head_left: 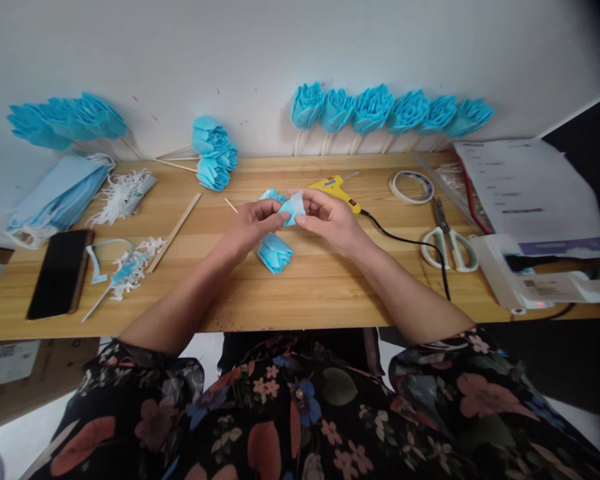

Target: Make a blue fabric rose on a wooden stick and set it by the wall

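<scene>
My left hand (pixel 253 223) and my right hand (pixel 327 215) meet above the middle of the wooden table (pixel 310 293), both pinching a small light blue folded piece (pixel 293 208) between their fingertips. Right below the hands a half-made blue flower (pixel 275 253) lies on the table, partly hidden by my left hand; whether the hand touches it I cannot tell. A thin wooden stick (pixel 231 205) pokes out left of my left hand. A yellow glue gun (pixel 336 187) lies just behind my right hand.
Finished blue flowers (pixel 385 110) on sticks lean on the wall; more lie at back left (pixel 65 120) and centre (pixel 213 157). Blue masks (pixel 60 190), white strips (pixel 123 193), a phone (pixel 60 270), scraps (pixel 125 267), tape roll (pixel 411 185), scissors (pixel 450 243), papers (pixel 525 190).
</scene>
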### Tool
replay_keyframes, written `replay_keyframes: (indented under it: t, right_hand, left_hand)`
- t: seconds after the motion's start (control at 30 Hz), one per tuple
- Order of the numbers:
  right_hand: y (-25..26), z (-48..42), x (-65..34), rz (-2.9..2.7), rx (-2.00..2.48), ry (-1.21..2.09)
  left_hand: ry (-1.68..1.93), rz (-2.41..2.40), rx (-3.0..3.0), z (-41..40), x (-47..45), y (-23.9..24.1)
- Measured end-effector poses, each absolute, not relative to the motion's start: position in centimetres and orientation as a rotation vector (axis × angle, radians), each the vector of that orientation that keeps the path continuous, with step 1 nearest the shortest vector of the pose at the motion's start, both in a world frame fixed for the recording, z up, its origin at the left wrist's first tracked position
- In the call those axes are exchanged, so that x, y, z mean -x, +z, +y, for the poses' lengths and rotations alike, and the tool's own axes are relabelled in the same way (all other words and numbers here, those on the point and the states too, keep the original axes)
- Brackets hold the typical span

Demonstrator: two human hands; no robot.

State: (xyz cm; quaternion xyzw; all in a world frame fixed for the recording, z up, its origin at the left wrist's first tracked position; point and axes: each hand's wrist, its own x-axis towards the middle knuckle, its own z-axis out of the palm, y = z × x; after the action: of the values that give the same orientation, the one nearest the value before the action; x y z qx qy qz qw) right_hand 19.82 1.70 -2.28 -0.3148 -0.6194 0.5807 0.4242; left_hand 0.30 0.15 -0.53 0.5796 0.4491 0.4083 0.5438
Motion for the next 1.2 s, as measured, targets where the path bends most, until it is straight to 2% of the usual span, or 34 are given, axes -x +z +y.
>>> replay_keyframes:
  t: [0.57, 0.97, 1.2]
  right_hand:
    - [-2.6, 1.7, -19.9, -1.643, 0.846, 1.28]
    - [-3.2, 1.5, -19.4, -1.649, 0.849, 1.306]
    - [-1.9, 1.6, -20.2, -1.548, 0.784, 1.453]
  left_hand:
    - [0.882, 1.002, -1.494, 0.0, -0.2, 0.3]
    - [0.99, 0.98, -1.457, 0.1, -0.9, -0.5]
    - [0.99, 1.033, -1.363, 0.2, -0.5, -0.2]
